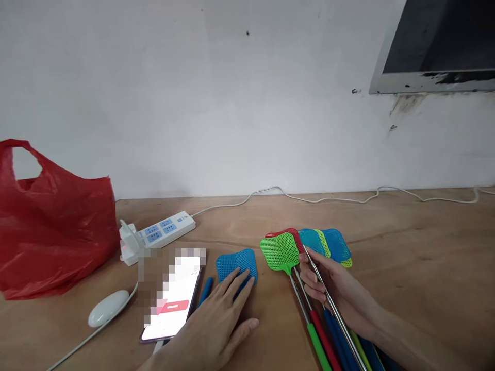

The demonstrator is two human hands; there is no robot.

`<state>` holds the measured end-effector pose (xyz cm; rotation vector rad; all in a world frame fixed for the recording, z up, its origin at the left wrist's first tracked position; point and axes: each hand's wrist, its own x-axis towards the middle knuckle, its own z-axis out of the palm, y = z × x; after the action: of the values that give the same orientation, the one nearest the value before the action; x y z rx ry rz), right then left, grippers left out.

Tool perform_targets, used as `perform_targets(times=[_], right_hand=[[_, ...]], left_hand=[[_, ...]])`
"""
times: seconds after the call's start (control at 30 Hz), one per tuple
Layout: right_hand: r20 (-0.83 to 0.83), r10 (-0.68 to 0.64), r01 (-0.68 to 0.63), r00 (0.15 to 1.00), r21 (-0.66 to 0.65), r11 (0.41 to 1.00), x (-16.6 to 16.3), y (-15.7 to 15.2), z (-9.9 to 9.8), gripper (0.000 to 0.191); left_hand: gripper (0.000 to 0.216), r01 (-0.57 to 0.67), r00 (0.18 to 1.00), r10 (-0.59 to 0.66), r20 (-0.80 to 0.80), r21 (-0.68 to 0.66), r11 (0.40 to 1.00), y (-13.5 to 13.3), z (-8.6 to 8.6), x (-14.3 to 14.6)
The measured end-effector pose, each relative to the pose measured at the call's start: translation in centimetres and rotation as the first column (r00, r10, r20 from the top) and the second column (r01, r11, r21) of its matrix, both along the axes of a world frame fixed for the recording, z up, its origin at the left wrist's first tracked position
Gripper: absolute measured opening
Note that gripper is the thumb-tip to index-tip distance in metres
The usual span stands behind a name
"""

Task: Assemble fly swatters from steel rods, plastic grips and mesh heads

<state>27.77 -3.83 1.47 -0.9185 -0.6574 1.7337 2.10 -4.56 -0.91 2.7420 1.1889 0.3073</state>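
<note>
My left hand (218, 319) lies with its fingers stretched out, the fingertips resting on a blue fly swatter head (236, 260). Beside it a blue rod-shaped piece (205, 289) shows partly, its lower end hidden by the hand. My right hand (340, 293) is closed around a shiny metal rod (335, 309), which slants from its upper tip down to the bottom edge. Under and left of that hand lie several fly swatters: a green one (281, 251) on top, a red one (296, 238) behind it, then teal, yellow and blue heads (337, 244). Their coloured handles run downward, partly covered by the rod and wrist.
Left of my left hand lies a lit phone (174, 299), partly blurred. A white power strip (164, 230) with a plugged-in charger, a white mouse-shaped object (109, 308) and a red plastic bag (58, 221) stand further left. A white cable (328, 199) runs along the wall.
</note>
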Motion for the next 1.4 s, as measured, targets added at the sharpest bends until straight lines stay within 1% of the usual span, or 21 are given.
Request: perform_targets(times=[0.1,0.17,0.23,0.33,0.43,0.53,0.6,0.73,0.83,0.93,1.1,1.17,1.23,1.3,1.4], right_hand=[[0.157,-0.082,0.07,0.984,0.082,0.994,-0.2,-0.3,0.1,0.04],[0.272,-0.172,0.136,0.947,0.148,0.98,-0.2,-0.5,0.1,0.046],[0.332,-0.232,0.181,0.914,0.177,0.967,-0.2,-0.7,0.1,0.051],[0.328,-0.242,0.198,0.913,0.163,0.967,-0.4,-0.8,0.2,0.052],[0.267,-0.211,0.184,0.94,0.122,0.975,-0.6,-0.9,0.3,0.051],[0.263,-0.187,0.174,0.947,0.072,0.982,-0.7,-0.9,0.3,0.052],[0.277,-0.177,0.166,0.944,0.062,0.984,-0.7,-0.9,0.0,0.051],[0.261,-0.138,0.117,0.955,0.094,0.989,-0.5,-0.8,-1.1,0.048],[0.234,-0.129,0.106,0.964,0.107,0.989,-0.5,-0.7,-1.5,0.046],[0.202,-0.132,0.109,0.97,0.118,0.987,-0.6,-0.7,-1.4,0.044],[0.12,-0.137,0.115,0.983,0.174,0.978,-0.5,-0.5,-1.6,0.037],[0.124,-0.136,0.108,0.983,0.206,0.973,-0.4,-0.3,-2.0,0.035],[0.152,-0.13,0.091,0.98,0.24,0.967,-0.3,-0.1,-2.5,0.036],[0.194,-0.115,0.06,0.974,0.272,0.961,-0.3,0.0,-2.8,0.04],[0.276,-0.105,0.018,0.956,0.3,0.954,-0.4,0.1,-3.0,0.047]], left_hand=[[0.057,-0.026,1.0,0.026,-0.009,-0.014,1.0,0.2,-0.1,-0.2],[0.056,-0.059,0.998,0.059,-0.016,0.008,0.998,0.3,-0.3,-0.3],[0.054,-0.083,0.996,0.084,-0.031,0.034,0.996,0.5,-0.5,-0.3],[0.052,-0.11,0.992,0.114,-0.062,0.063,0.992,0.6,-0.6,-0.1],[0.048,-0.139,0.986,0.146,-0.081,0.082,0.987,0.7,-0.6,0.1],[0.043,-0.175,0.98,0.183,-0.08,0.104,0.979,0.8,-0.7,0.1],[0.042,-0.203,0.973,0.215,-0.088,0.131,0.97,0.8,-0.9,0.1],[0.045,-0.227,0.96,0.249,-0.125,0.17,0.959,0.7,-1.3,-0.1],[0.044,-0.222,0.959,0.248,-0.138,0.179,0.958,0.7,-1.5,0.0],[0.043,-0.215,0.962,0.243,-0.125,0.2,0.956,0.8,-1.8,0.0],[0.04,-0.178,0.981,0.191,-0.037,0.223,0.959,0.8,-1.9,-0.1],[0.036,-0.149,0.989,0.149,0.016,0.192,0.97,0.6,-1.5,0.0],[0.029,-0.108,0.993,0.1,0.062,0.126,0.986,0.3,-0.9,0.3],[0.02,-0.059,0.994,0.054,0.095,0.044,0.997,0.0,-0.2,0.6],[0.018,-0.019,0.99,0.023,0.136,-0.029,0.999,-0.3,0.3,0.9]])
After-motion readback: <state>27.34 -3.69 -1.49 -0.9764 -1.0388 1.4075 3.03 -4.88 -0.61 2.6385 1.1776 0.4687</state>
